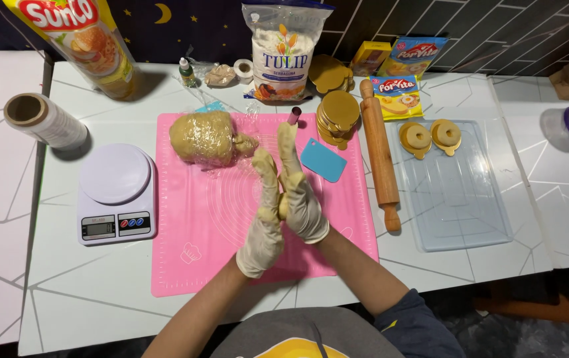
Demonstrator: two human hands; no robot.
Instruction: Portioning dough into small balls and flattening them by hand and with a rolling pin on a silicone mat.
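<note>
Left hand [264, 222]: in a pale glove, flat and open, fingers straight, pressed palm to palm on the other hand.
Right hand [300, 192]: gloved too, flat and open, fingers pointing up and away.
Dough piece [283, 203]: a small yellow bit squeezed between the two palms, only its edge peeks out, above the pink mat [191, 265].
Big dough lump [206, 138]: wrapped in clear film, on the mat's top left, apart from the hands.
Scale [115, 193]: white, left of the mat.
Rolling pin [379, 154]: wooden, right of the mat.
Blue scraper [323, 160]: on the mat, near the right fingertips.
</note>
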